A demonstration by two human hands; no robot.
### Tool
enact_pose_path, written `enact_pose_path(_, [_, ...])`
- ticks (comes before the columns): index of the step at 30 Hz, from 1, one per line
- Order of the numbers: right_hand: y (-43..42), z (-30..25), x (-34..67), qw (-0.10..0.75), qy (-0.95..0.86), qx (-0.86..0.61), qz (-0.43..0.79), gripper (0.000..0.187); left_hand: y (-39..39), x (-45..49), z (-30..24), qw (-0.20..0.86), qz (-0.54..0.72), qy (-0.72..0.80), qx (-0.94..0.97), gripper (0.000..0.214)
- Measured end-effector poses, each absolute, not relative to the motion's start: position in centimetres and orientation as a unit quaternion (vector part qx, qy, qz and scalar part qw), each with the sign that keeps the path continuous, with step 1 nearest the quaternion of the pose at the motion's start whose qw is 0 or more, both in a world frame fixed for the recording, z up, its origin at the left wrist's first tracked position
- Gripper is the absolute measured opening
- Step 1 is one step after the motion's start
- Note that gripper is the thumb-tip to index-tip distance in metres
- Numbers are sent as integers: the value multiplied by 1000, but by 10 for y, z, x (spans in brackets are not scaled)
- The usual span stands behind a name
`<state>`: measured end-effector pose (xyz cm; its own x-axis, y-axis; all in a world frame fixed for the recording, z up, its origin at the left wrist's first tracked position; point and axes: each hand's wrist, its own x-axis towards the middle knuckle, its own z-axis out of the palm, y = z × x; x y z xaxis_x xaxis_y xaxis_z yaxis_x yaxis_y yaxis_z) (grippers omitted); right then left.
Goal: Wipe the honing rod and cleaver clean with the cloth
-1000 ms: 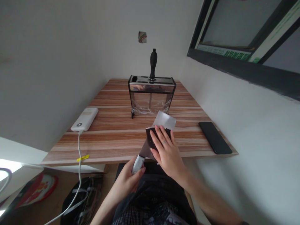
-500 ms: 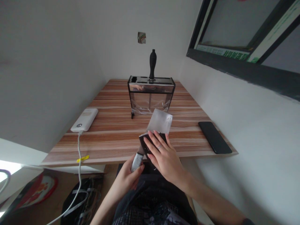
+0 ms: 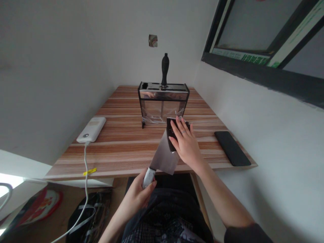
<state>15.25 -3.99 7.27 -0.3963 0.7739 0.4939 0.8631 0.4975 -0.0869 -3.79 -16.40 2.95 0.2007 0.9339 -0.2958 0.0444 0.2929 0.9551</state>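
Observation:
A cleaver (image 3: 165, 155) with a broad, dull metal blade and a pale grey handle slants over the front edge of the wooden table. My left hand (image 3: 139, 190) is wrapped round its handle. On the far part of the blade, my right hand (image 3: 187, 143) presses a black sheet (image 3: 171, 136) that looks like sandpaper, its fingers spread flat and the thumb along the near side. The sheet covers the blade's far end, and my fingers hide part of the sheet. A ring shows on one right finger.
Behind the cleaver stands a clear-sided metal knife stand (image 3: 163, 96) holding a black-handled tool (image 3: 165, 69). A white power bank (image 3: 91, 130) with a cable (image 3: 86, 182) lies left; a black phone (image 3: 232, 148) lies right. Walls flank the wooden table (image 3: 121, 135).
My right hand has slid the black sheet away from the handle, up to the blade's far end, so the near part of the blade now shows. The left hand has barely moved.

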Motion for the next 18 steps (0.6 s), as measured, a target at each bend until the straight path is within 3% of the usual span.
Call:
enact_pose_path(10, [-47,73,157,212,-856,-458,-110,55,-167,-39,25,610,358,520,479,35])
enact_pose_path(18, [-50,66,164,238,-843,-471,-103,56,-165,-36,31,608,354,527,477,36])
